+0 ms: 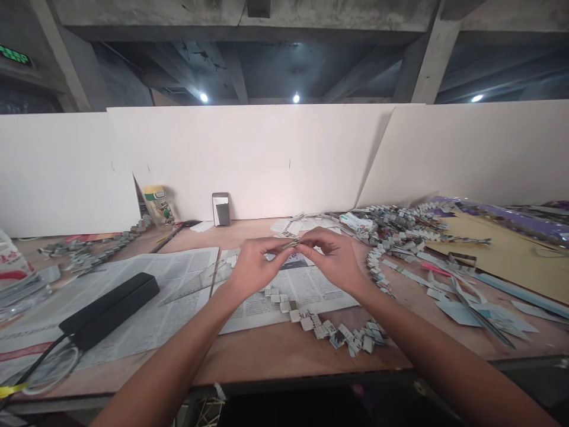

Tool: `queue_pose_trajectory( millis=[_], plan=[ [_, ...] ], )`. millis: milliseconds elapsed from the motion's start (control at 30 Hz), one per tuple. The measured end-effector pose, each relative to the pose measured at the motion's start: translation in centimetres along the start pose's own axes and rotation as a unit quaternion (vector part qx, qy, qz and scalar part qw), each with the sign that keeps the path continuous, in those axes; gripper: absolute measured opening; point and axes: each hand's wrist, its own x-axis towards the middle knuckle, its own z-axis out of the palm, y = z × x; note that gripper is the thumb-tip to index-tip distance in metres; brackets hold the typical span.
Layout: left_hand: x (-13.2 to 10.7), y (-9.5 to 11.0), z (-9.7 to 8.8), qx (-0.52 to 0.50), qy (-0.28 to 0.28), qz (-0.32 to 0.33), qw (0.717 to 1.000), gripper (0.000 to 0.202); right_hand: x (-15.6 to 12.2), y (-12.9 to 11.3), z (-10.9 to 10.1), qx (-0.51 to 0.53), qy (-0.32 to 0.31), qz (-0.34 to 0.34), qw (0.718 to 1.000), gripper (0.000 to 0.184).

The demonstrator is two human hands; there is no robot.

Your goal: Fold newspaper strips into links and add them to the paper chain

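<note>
Left hand (253,265): fingertips pinched on strip (291,243) | Right hand (336,259): pinched on the same strip, held above newspaper (306,287) | Chain (340,335): folded paper links, on worktop (275,350) below the hands | Bottle (157,204) label, newspaper print: too small to read

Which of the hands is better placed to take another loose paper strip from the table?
Probably the right hand: the loose paper strips lie just to its right, while the left hand would have to cross over. Both hands pinch the folded paper piece, so one must let go first.
</note>
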Motion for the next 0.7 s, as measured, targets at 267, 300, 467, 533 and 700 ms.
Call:
queue_pose_trajectory(
  millis=[267,300,467,533,700],
  plan=[
    [0.06,0.03,-0.25,0.007,-0.03,0.008,0.999,0.022,0.17,-0.57,-0.68,-0.031,-0.078,-0.006,0.996,0.004],
    [0.06,0.01,-0.29,0.003,-0.034,0.003,0.999,0.022,0.19,-0.6,-0.7,-0.042,-0.081,-0.004,0.996,0.005],
    [0.12,-0.22,-0.55,-0.022,-0.046,-0.008,0.999,0.024,0.24,-0.37,-0.46,-0.02,-0.071,0.039,0.997,0.009],
    [0.19,-0.29,-0.54,-0.023,-0.051,-0.008,0.998,0.024,0.22,-0.24,-0.32,-0.021,-0.067,0.039,0.997,0.014],
    [0.24,-0.3,-0.18,-0.027,-0.035,-0.051,0.998,0.024,0.1,-0.21,-0.03,-0.096,-0.039,0.008,0.995,0.01]
  ],
)
